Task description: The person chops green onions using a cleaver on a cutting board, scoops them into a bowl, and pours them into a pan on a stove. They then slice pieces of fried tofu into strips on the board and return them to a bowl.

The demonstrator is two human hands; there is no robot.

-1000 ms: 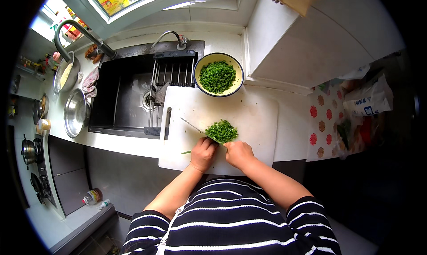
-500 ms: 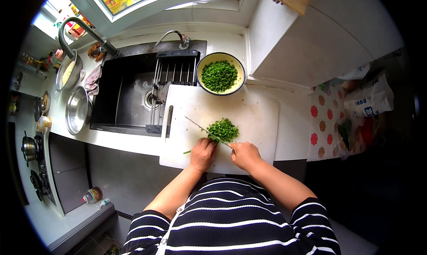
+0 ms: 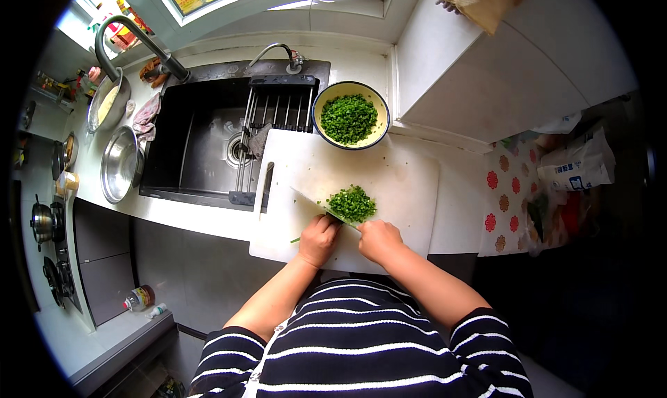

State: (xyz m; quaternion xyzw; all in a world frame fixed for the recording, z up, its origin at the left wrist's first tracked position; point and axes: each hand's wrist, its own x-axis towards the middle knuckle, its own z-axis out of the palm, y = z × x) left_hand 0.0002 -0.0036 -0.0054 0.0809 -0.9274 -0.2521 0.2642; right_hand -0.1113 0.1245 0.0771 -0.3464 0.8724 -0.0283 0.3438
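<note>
A white cutting board (image 3: 403, 189) lies across the counter in front of me. My right hand (image 3: 380, 240) is closed round the handle of a kitchen knife (image 3: 313, 201), whose blade slants up and left over the board. Close beside the blade, my left hand (image 3: 319, 239) has its fingers curled down on green stalks, probably scallions; a short end of a green stalk (image 3: 295, 240) sticks out to its left. Beyond the blade sits a small heap of chopped greens (image 3: 352, 203). A cream bowl with a dark rim (image 3: 384, 120), holding more chopped greens, stands at the board's far edge.
Left of the board is a black sink (image 3: 167, 141) with a rack (image 3: 278, 110) across it. A metal bowl (image 3: 119, 165) and a cloth (image 3: 147, 117) lie farther left. A white cabinet (image 3: 486, 85) stands at the far right, near a white plastic bag (image 3: 577, 160).
The knife blade has shifted slightly and shows more of its flat side. The stalk end left of my left hand looks shorter. Both hands stay nearly in place; the view has shifted a little.
</note>
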